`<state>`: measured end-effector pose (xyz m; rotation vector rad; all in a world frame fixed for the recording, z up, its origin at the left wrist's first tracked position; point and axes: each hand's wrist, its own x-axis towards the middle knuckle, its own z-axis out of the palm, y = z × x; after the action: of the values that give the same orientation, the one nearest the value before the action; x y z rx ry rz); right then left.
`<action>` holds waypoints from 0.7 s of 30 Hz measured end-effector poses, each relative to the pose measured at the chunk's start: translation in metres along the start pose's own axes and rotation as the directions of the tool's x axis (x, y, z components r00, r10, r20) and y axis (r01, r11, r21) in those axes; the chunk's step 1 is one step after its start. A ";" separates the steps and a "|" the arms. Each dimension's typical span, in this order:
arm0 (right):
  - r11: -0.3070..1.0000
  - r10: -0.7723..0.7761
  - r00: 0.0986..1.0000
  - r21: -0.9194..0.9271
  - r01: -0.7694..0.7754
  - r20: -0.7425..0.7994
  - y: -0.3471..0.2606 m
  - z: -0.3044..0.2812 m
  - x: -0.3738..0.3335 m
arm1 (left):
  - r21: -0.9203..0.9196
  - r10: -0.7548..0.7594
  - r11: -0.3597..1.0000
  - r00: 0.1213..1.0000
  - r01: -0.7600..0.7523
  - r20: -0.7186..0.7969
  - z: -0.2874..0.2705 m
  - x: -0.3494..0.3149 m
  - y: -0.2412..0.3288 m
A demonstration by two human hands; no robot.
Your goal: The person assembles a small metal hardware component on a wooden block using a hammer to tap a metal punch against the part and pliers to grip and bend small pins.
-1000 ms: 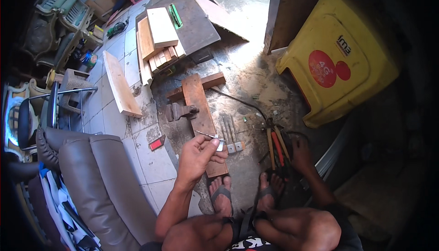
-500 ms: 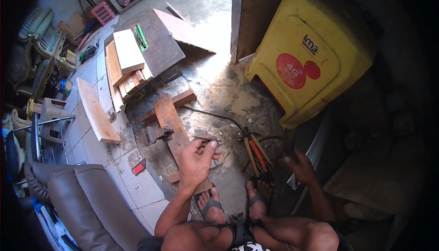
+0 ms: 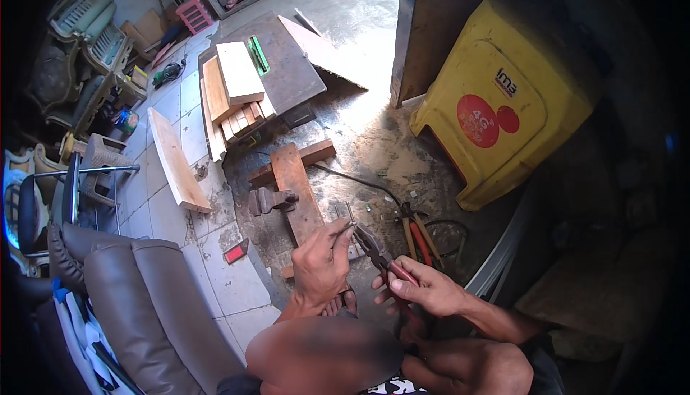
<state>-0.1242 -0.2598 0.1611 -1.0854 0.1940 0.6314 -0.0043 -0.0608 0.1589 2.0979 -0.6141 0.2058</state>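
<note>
I see a dirty floor (image 3: 374, 143) mid-frame, boards (image 3: 237, 86) upper left. My right hand (image 3: 424, 291) grips pliers (image 3: 377, 251); left hand (image 3: 320, 265) pinches a thin metal piece (image 3: 350, 217).

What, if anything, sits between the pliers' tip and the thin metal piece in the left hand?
Nothing visible. The pliers, held in the right hand, point straight at the thin metal piece pinched by the left hand; the gap between them looks clear.
</note>
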 end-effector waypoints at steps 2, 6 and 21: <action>1.000 0.010 1.000 0.019 -0.010 -0.002 -0.002 0.003 0.001 | 0.021 0.045 0.999 0.999 -0.044 -0.003 -0.002 -0.002 0.002; 0.999 0.025 1.000 0.048 -0.024 -0.012 -0.002 0.008 -0.001 | 0.035 0.075 0.997 0.997 -0.075 0.006 -0.001 -0.006 0.003; 0.999 -0.020 0.993 0.037 0.024 -0.113 0.022 0.020 0.011 | -0.144 -0.092 0.986 0.992 0.079 -0.086 0.008 -0.008 0.013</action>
<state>-0.1308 -0.2306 0.1485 -1.0855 0.2901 0.5452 -0.0185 -0.0706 0.1608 1.9622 -0.4689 0.2042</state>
